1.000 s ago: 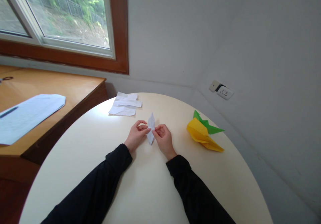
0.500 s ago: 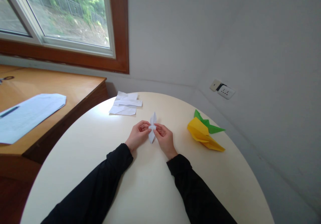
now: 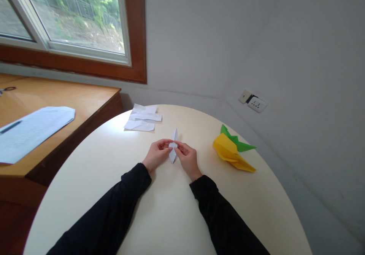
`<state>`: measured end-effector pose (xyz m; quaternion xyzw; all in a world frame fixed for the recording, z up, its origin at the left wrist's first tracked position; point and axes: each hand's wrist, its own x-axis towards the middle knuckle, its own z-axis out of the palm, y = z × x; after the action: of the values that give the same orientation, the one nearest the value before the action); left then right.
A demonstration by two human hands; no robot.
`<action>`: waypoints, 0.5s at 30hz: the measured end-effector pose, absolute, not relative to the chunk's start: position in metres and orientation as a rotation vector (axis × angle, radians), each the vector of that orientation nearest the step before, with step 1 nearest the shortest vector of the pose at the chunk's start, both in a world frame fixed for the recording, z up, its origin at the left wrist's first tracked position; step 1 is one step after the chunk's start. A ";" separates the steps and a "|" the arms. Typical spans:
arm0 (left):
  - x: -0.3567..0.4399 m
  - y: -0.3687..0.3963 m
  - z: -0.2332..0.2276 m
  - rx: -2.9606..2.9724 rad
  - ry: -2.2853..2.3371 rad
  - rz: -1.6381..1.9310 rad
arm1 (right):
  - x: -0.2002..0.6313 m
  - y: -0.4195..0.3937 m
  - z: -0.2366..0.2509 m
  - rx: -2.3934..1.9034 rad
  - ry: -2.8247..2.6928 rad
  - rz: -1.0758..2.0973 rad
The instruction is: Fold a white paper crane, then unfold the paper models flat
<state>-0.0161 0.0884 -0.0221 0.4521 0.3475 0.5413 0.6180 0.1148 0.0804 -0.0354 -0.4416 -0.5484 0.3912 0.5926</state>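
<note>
Both hands are on the paper now! The left hand (image 3: 156,153) pinches one side of the small folded white paper (image 3: 172,155), thumb nearer the body, fingers on the far side. The right hand (image 3: 188,158) grips the opposite edge the same way, and the fingertips of the two hands all but meet over its middle. One slim point of the paper sticks out beyond the fingers, another comes back toward the person, and a band runs across between them.

It's all happening around the middle of the round cream table (image 3: 168,213), though I can't tell whether the paper rests on the top or sits just above it. Black sleeves (image 3: 114,200) reach in from the near edge.

Over on the right, well apart from the right hand, lies yellow folded paper (image 3: 226,148), with a spiky green paper piece (image 3: 242,147) tucked just beside it. Toward the far left edge, loose white papers (image 3: 139,125) overlap, a narrow strip (image 3: 148,117) on top. Off to the left, the wooden desk (image 3: 97,95) carries a stack of sheets (image 3: 40,133) with a dark pen (image 3: 10,127) lying across it.
</note>
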 end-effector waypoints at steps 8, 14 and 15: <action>-0.018 0.089 -0.024 1.072 0.775 1.175 | 0.115 0.080 -0.035 -1.000 -1.269 0.996; -0.018 0.090 -0.026 1.025 0.828 1.184 | 0.114 0.081 -0.038 -0.963 -1.255 1.023; -0.018 0.090 -0.026 1.017 0.835 1.184 | 0.114 0.082 -0.039 -0.951 -1.259 1.020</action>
<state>-0.0177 0.0895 -0.0258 0.4448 0.3650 0.5175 0.6334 0.1145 0.0816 -0.0388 -0.4085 -0.5410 0.4382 0.5902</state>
